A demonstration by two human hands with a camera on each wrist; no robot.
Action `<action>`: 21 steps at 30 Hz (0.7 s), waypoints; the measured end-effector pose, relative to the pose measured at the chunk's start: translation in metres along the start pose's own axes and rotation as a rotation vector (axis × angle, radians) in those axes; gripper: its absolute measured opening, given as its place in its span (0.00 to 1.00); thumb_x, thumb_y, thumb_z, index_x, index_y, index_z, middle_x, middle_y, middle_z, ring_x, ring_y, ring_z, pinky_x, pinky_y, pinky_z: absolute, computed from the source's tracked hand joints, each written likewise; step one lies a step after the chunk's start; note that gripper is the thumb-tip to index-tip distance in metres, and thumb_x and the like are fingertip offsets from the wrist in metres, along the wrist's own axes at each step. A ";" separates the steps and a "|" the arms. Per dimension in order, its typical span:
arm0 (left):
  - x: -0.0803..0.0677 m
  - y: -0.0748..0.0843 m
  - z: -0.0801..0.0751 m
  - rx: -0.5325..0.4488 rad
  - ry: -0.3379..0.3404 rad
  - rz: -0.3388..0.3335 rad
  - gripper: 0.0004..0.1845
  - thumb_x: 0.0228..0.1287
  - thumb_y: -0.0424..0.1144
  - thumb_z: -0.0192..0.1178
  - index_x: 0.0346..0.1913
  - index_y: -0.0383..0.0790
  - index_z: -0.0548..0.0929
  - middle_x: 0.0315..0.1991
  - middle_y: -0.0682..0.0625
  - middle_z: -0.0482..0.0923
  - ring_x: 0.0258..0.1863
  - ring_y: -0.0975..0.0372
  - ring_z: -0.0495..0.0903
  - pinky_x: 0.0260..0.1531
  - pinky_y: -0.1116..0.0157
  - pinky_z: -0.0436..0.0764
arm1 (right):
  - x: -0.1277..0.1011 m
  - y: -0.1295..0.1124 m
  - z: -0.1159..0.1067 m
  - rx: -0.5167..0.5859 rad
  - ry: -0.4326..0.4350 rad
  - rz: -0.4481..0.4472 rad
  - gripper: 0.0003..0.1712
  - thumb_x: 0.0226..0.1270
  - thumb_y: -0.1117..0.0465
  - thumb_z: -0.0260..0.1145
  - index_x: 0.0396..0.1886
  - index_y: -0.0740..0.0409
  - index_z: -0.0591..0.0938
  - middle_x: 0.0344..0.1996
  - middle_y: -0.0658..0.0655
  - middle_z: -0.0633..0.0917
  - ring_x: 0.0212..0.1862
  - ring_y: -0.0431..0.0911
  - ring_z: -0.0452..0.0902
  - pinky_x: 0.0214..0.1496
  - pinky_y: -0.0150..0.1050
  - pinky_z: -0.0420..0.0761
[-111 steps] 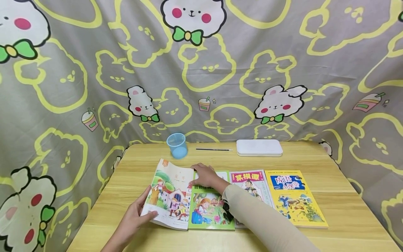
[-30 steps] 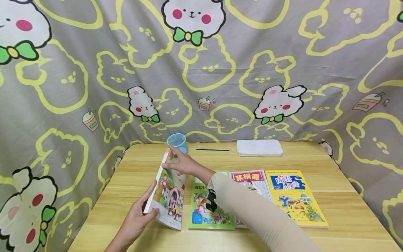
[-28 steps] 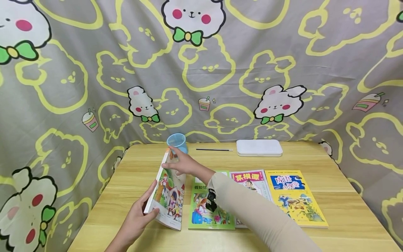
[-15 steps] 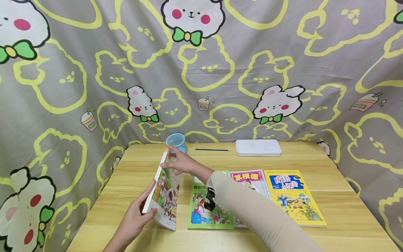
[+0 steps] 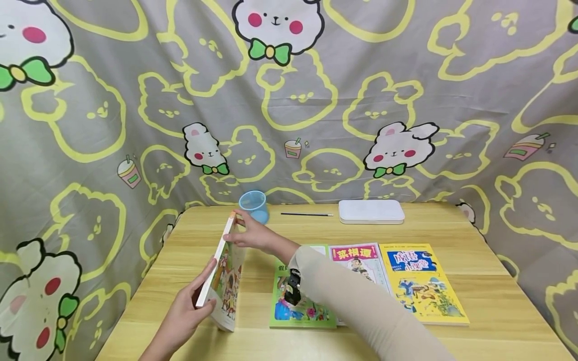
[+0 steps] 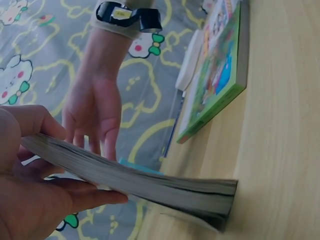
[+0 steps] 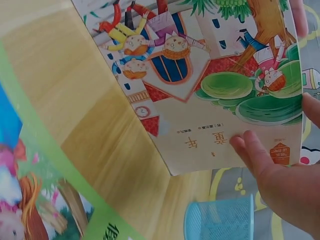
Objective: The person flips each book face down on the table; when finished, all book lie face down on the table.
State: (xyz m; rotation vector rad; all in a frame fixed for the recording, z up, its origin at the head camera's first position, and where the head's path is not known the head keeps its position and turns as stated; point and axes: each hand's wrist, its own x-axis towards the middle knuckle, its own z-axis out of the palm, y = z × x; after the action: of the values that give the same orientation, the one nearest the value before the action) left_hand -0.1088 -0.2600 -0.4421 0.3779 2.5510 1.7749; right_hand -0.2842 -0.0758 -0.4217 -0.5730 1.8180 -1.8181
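A picture book [image 5: 227,281] with a house and children on its cover stands tilted on its long edge, at the table's left. My left hand [image 5: 187,308] grips its near end, thumb on the cover and fingers behind; the left wrist view shows the page block [image 6: 150,182] in that hand [image 6: 35,195]. My right hand [image 5: 250,233] pinches the book's far end. In the right wrist view, that hand's fingers [image 7: 272,172] lie on the cover [image 7: 200,75].
A green book [image 5: 311,311], a pink-titled book [image 5: 358,258] and a yellow book [image 5: 420,283] lie in a row on the wooden table [image 5: 487,306]. At the back stand a blue cup [image 5: 254,205], a thin pen [image 5: 307,214] and a white box [image 5: 371,211]. Printed cloth surrounds the table.
The picture book has been lifted from lying flat beside the green book to nearly on edge and shifted left. My right hand moved from the green book to the picture book's far end.
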 end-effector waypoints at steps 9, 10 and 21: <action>0.000 0.004 -0.002 0.013 -0.023 0.048 0.47 0.59 0.13 0.55 0.82 0.39 0.57 0.83 0.37 0.40 0.74 0.31 0.48 0.56 0.66 0.81 | 0.003 0.003 0.003 0.174 -0.026 -0.002 0.54 0.72 0.69 0.67 0.86 0.42 0.46 0.83 0.64 0.49 0.67 0.58 0.76 0.69 0.51 0.77; 0.000 0.004 -0.001 0.016 -0.020 0.054 0.47 0.59 0.12 0.55 0.82 0.39 0.57 0.83 0.36 0.40 0.74 0.31 0.49 0.56 0.65 0.82 | 0.003 0.005 0.002 0.185 -0.030 -0.002 0.54 0.72 0.69 0.67 0.86 0.41 0.46 0.83 0.64 0.49 0.67 0.58 0.76 0.69 0.51 0.77; 0.008 0.007 0.011 -0.002 -0.005 -0.008 0.51 0.60 0.16 0.61 0.83 0.39 0.51 0.81 0.31 0.49 0.71 0.32 0.61 0.53 0.59 0.84 | -0.001 0.013 -0.012 0.211 -0.035 -0.006 0.50 0.73 0.71 0.65 0.85 0.44 0.50 0.83 0.62 0.48 0.66 0.58 0.77 0.70 0.54 0.75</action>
State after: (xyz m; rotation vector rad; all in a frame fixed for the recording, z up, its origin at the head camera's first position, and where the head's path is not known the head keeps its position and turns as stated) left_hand -0.1137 -0.2459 -0.4385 0.3704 2.5433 1.7721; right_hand -0.2900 -0.0661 -0.4343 -0.5269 1.5775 -1.9605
